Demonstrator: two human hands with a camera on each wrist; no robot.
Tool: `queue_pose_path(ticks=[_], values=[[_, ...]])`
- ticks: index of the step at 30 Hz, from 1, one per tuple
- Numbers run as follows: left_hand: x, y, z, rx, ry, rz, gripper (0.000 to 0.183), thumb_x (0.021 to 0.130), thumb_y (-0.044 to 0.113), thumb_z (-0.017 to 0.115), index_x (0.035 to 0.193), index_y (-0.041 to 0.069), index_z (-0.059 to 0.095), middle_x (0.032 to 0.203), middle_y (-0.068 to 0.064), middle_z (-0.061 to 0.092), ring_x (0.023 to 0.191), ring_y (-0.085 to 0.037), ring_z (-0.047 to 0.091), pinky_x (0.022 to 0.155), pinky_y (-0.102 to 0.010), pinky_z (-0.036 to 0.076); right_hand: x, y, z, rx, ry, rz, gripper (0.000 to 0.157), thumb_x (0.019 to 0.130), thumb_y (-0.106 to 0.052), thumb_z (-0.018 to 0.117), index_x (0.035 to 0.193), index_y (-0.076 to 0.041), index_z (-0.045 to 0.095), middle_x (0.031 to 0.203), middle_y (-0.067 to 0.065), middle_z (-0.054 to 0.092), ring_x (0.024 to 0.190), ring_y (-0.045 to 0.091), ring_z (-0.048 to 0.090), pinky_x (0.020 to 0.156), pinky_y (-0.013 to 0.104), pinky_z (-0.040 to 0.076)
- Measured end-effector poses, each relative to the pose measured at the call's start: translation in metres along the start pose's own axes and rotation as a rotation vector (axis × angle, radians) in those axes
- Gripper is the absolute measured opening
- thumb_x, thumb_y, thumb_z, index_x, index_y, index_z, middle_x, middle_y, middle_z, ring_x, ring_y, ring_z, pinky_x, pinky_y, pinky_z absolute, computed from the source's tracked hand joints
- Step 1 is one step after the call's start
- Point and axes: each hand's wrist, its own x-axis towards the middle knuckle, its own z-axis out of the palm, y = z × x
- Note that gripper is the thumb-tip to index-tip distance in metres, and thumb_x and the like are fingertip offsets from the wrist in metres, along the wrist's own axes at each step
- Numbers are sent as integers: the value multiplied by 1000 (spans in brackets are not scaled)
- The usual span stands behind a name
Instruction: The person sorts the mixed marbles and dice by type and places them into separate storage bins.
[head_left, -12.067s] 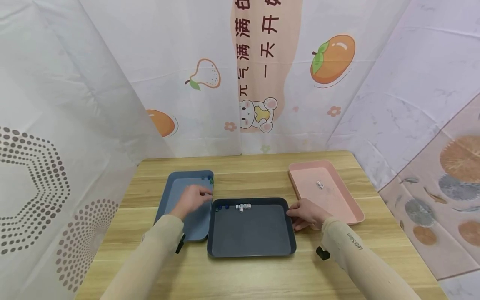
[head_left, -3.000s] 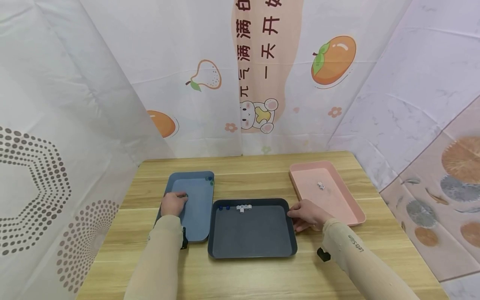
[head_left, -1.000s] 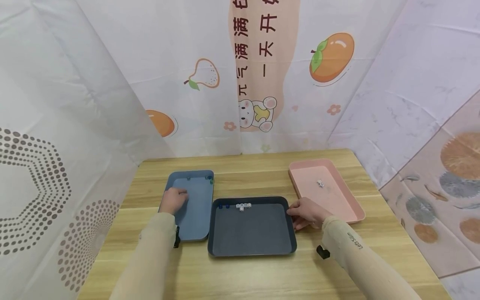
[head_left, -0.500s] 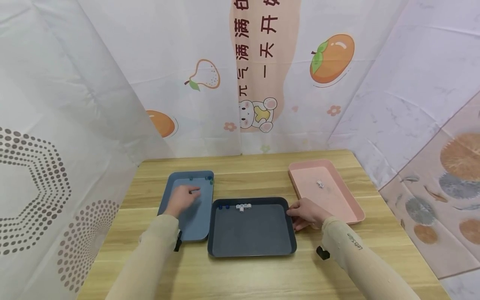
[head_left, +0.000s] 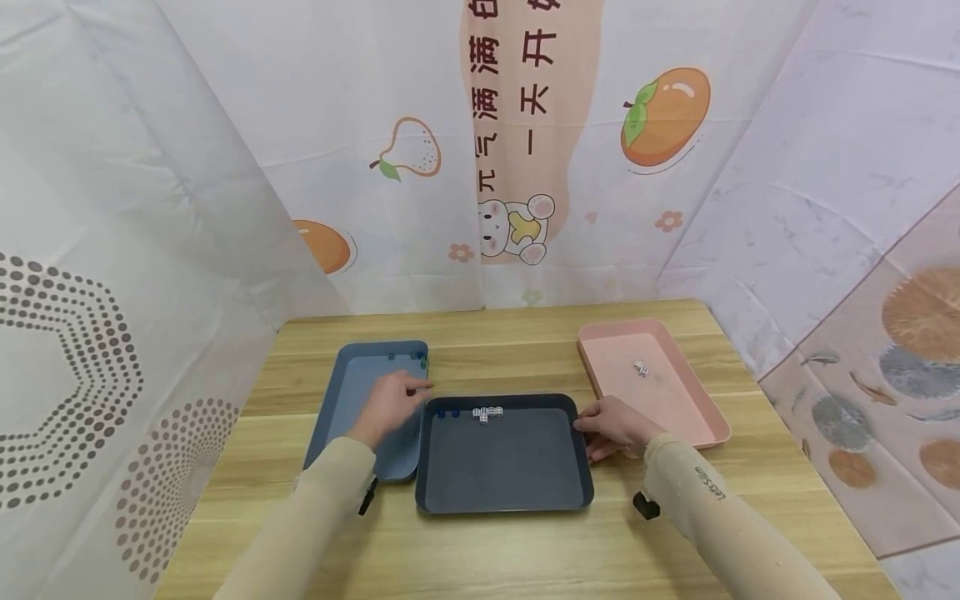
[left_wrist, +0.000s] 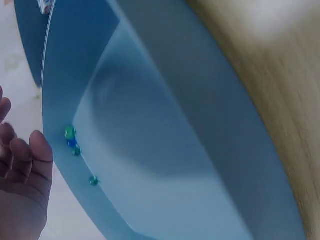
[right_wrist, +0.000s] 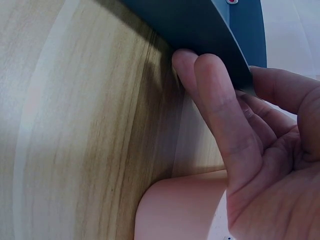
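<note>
My left hand (head_left: 390, 406) hovers over the right side of the blue tray (head_left: 341, 392), its fingers reaching toward the left corner of the dark grey tray (head_left: 504, 510). In the left wrist view its loosely bent fingers (left_wrist: 40, 150) hold nothing that I can see; the thumb is mostly hidden. Along the far inner side of the blue tray lie several green and blue marbles (left_wrist: 71, 135). Two dark blue marbles (head_left: 447, 413) and several white dice (head_left: 487, 412) sit near the dark tray's far edge. My right hand (head_left: 618, 425) pinches that tray's right rim, thumb on top.
A pink tray (head_left: 693, 396) holding a few white dice (head_left: 641, 367) stands at the right, close beside my right hand. All three trays rest on a wooden table (head_left: 517, 354). Behind the table hangs a printed curtain (head_left: 420, 250).
A green marble has left the dark tray and now lies in the blue tray, where it has rolled right. My left hand has moved right from the blue tray's left side; the right hand stays put.
</note>
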Motion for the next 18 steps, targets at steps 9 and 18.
queue_pose_path(ticks=[9,18], values=[[-3,10,14,-15,-41,-48,28,96,26,75,120,14,78,86,-4,49,73,-21,44,60,-32,40,1,-1,0,0,1,9,19,101,-9,62,110,6,72,85,14,71,63,19,71,57,31,61],[0,9,28,6,-50,-90,25,95,26,76,119,20,79,87,-5,42,74,-22,41,60,-32,36,1,-1,0,-4,-10,5,19,101,-9,62,108,5,72,84,14,71,63,19,71,58,32,62]])
